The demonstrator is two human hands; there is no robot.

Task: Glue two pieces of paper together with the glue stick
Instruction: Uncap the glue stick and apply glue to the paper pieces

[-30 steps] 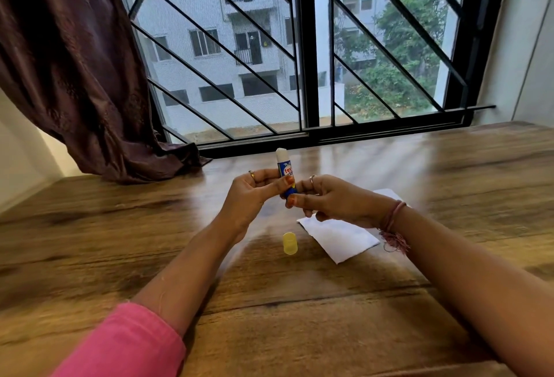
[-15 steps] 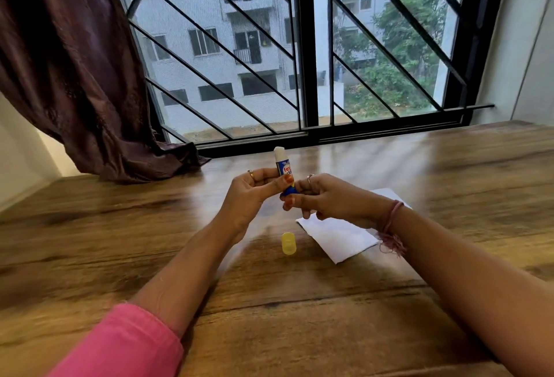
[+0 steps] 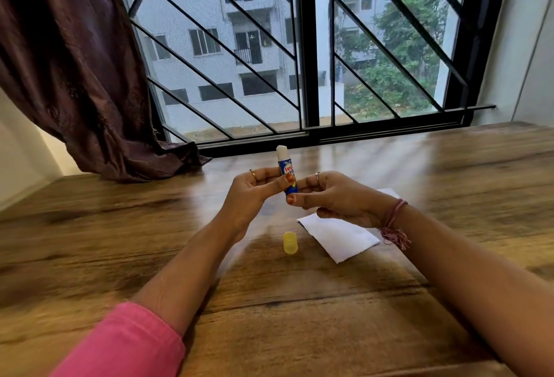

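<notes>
A: Where is the glue stick (image 3: 287, 171)?

B: Upright above the desk (image 3: 419, 301), held between both hands in front of the window (image 3: 302, 47). Its white glue tip is bare and points up.

A: How do the hands hold it?

B: The left hand (image 3: 254, 193) has its thumb laid across the blue tube and its fingers (image 3: 265, 173) curled behind it, so they are clamped on the barrel. The right hand (image 3: 335, 196) pinches the lower end, thumb under the base, fingers bent around it.

A: And the cap?

B: The yellow cap (image 3: 290, 242) lies on the desk below the hands, apart from both, just beside the near left edge of the paper (image 3: 338, 237).

A: The paper?

B: White, flat on the desk under the right wrist, partly hidden by that hand; how many sheets it is cannot be told.

A: Anything else?

B: A dark curtain (image 3: 69, 62) hangs at the left, its hem resting on the desk. A pink sleeve (image 3: 126, 343) covers the left arm, and a thread band (image 3: 392, 223) circles the right wrist
</notes>
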